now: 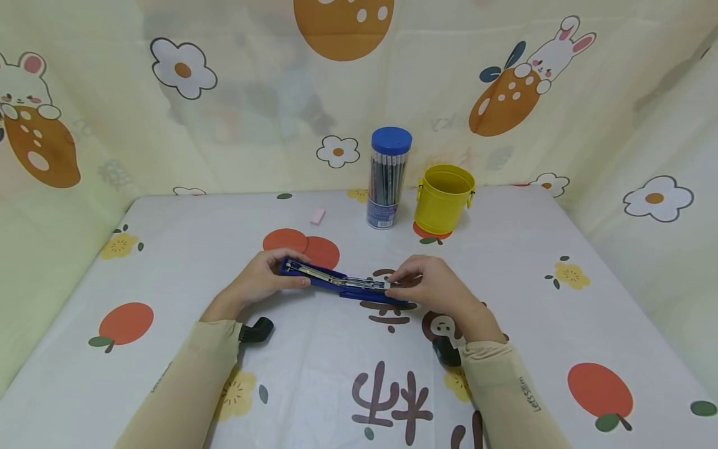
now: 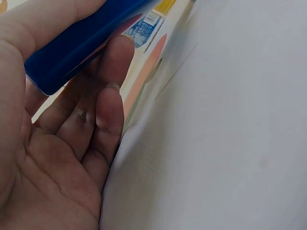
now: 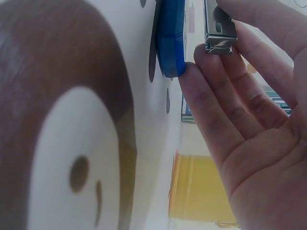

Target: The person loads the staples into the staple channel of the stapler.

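Note:
A blue stapler (image 1: 321, 279) is swung wide apart over the middle of the table, its metal staple channel (image 3: 218, 26) exposed. My left hand (image 1: 262, 279) grips the left end, the thumb in front and the fingers behind; the left wrist view shows the blue cover (image 2: 79, 45) in that grasp. At the right end my right hand (image 1: 434, 288) pinches the metal channel between thumb and fingers. A fingertip lies close against the tip of the blue base (image 3: 171, 43). Whether staples sit in the channel is too small to tell.
Behind the hands stand a clear tube of pencils (image 1: 387, 181) with a blue lid and a yellow bucket (image 1: 440, 202). A small pink eraser (image 1: 317, 216) lies left of the tube. Patterned cloth covers the table (image 1: 185, 249) and hangs around it.

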`<control>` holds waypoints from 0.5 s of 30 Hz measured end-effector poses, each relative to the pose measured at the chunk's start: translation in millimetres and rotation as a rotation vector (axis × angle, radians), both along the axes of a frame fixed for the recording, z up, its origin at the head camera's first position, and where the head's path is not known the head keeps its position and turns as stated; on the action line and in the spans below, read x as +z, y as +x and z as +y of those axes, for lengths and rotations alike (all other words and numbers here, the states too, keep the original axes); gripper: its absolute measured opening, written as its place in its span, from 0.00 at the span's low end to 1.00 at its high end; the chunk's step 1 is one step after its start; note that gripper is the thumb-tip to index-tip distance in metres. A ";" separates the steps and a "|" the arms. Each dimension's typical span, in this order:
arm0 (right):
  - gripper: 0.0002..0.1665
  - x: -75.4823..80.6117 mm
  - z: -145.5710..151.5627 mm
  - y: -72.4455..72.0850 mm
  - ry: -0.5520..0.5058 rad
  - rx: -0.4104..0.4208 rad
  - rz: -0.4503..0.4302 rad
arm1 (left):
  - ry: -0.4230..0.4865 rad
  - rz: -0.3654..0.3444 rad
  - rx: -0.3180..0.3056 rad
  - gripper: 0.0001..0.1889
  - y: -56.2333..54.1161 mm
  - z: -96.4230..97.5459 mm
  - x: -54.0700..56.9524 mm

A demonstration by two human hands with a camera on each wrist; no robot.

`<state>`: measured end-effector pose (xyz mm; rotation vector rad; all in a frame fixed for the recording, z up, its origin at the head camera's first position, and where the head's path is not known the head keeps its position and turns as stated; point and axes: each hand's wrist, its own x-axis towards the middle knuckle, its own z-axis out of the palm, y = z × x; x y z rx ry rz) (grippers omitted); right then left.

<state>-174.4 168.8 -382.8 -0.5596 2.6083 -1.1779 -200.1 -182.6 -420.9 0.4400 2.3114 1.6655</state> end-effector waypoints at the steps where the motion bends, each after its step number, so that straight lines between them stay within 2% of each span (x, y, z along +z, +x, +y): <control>1: 0.10 0.3 0.0 0.0 0.001 0.001 -0.001 | 0.001 0.000 -0.001 0.23 0.0 0.1 0.2; 10: 0.14 1.0 1.1 -0.7 0.016 -0.009 -0.032 | 0.000 -0.004 -0.001 0.23 0.1 0.8 -0.3; 15: 0.12 1.2 1.8 -1.5 -0.001 0.021 -0.034 | 0.008 -0.005 0.000 0.23 0.4 0.6 -0.9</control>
